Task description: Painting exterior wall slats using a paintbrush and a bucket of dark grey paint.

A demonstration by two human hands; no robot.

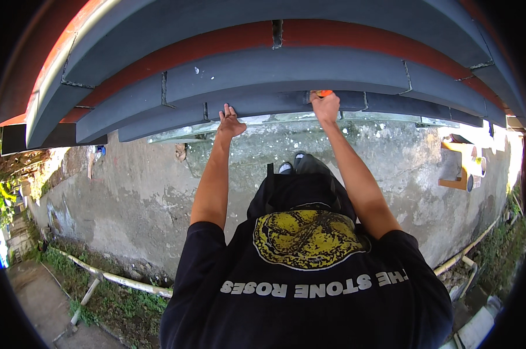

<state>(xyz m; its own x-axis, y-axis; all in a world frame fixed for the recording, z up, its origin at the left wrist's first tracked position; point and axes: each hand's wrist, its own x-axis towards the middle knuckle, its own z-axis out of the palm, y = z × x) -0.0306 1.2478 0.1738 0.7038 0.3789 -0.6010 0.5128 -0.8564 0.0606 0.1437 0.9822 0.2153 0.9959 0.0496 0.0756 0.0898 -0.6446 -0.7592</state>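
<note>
And here's the right hand (325, 107) up at the nearest gray ledge (274, 103), fingers curled snugly round a small orange tool (324, 93). That grip is full; what kind of tool it is, the hand hides. It sits against the ledge's upper edge, just under the next gray ledge (263, 72), left of the dark seam (365, 100) toward the ledge's right end.

Over to the left hand (231, 124): fingers spread wide, nothing visible in its grip, fingertips laid on the same ledge, palm by its lower edge, just right of another seam (205, 111).

How will it handle? The tool looks light and easy to carry, probably stiff, so the orange part is the place to hold it, firmly, without crowding its working end. The ledge looks hard, heavy and fixed: nothing to lift, just something to brace on. Its smooth gray face could be a touch slippery, so a flat, spread hand seems right, clear of those seams, whose edges may be brittle. Down below, two shoes (285, 168) rest on the speckled concrete ground (234, 174).
</note>
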